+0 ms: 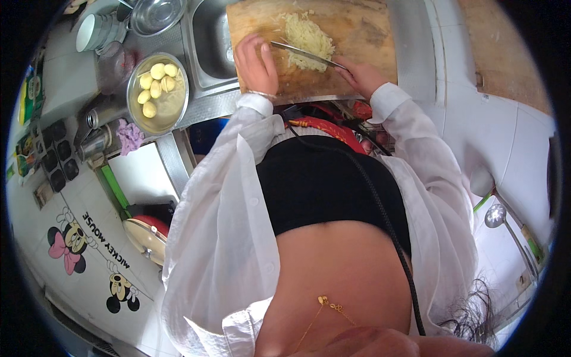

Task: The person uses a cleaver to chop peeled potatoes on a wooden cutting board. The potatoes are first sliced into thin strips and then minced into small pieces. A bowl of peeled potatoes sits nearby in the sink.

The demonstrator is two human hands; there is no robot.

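A wooden cutting board (366, 49) lies before me with a heap of pale shredded potato (308, 40) on it. My right hand (363, 76) grips the handle of a kitchen knife (303, 52). Its blade slants across the near side of the shreds, tip towards the left. At the board's left edge rests my left hand (256, 64), thumb apart from the fingers, close to the knife tip. I see nothing held in it, though the underside of the palm is hidden.
Left of the board is a steel sink (216, 44). A metal basin (134, 100) of peeled potatoes (155, 88) stands on the steel counter beside it, near stacked bowls (96, 33) and a purple cloth (130, 137). A ladle (496, 216) hangs at the right wall.
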